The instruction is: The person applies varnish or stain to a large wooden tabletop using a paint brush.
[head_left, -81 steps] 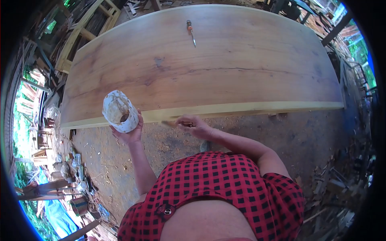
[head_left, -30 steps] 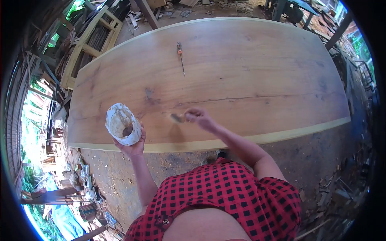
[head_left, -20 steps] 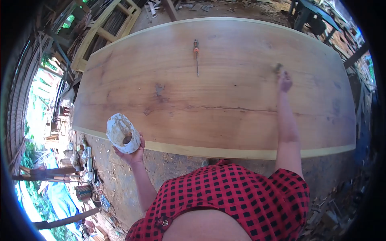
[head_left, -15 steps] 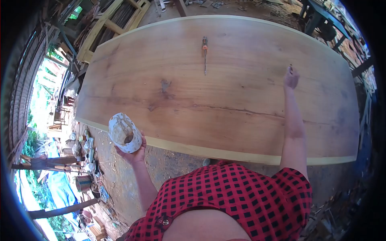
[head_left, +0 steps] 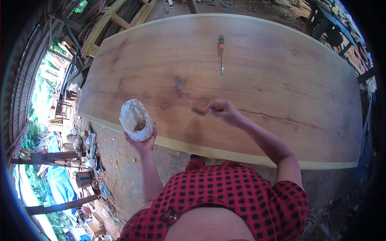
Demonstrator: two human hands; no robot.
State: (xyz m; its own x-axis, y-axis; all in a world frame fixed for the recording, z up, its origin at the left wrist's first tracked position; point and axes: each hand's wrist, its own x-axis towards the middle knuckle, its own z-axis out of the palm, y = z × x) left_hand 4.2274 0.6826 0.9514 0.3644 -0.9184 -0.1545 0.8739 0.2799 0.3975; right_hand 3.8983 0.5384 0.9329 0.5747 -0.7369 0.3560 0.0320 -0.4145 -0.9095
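Observation:
My left hand [head_left: 145,143] grips a stained white plastic container [head_left: 129,114] from below and the side. Its wide mouth is tilted toward me, and a little brown material shows inside. Fingers of my right hand [head_left: 226,111] are closed round a small, dark, flat-ended tool [head_left: 198,111], blurred by motion, close over the middle of a large wooden panel [head_left: 261,76]. The panel has pale edge strips, a long crack by my right hand and dark knots. Farther back on it lies a screwdriver [head_left: 221,48] with an orange and dark handle.
Behind the panel at the left leans a wooden frame [head_left: 98,32] with timber. A dark blue stand [head_left: 327,24] is at the back right. On the left, clutter and a woven basket [head_left: 83,179] line the floor [head_left: 116,158], which is strewn with shavings.
My right hand has swept from the panel's far right to its middle, bringing the tool toward the container. The container has risen slightly, and the view has shifted a little.

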